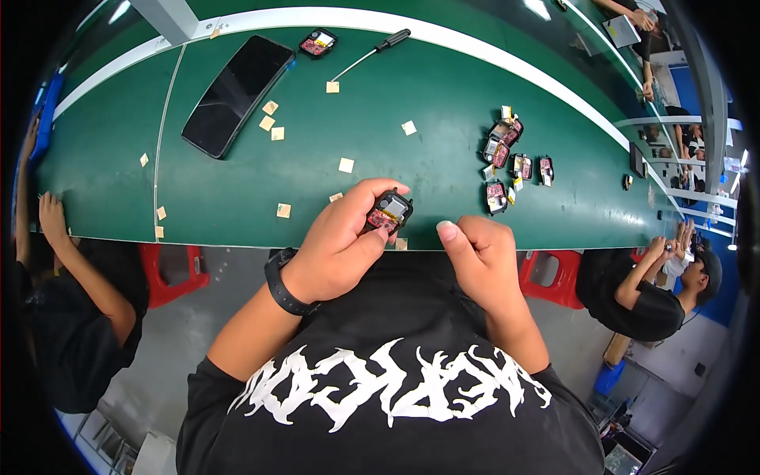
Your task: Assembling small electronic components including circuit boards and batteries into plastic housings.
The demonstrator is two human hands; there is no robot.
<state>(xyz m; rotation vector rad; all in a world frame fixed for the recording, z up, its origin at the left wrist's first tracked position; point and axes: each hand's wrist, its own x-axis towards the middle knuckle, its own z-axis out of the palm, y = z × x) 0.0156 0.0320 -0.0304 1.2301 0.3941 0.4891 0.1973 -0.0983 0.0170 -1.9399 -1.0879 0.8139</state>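
My left hand, with a dark band on its wrist, grips a small open black device casing at the table's near edge. Inside the casing a red circuit board and a silver-grey part show. The thumb presses on its lower edge. To its right, my right hand is closed with its fingers curled in and its thumb sticking out, apart from the casing. Nothing shows in it, though its palm is turned out of sight. Ahead of it on the right lie several similar open casings with red boards and small silver batteries.
On the green table lie a black phone, a screwdriver, another casing and several scattered small beige squares. A person sits at left, another at right. Red stools stand below the edge.
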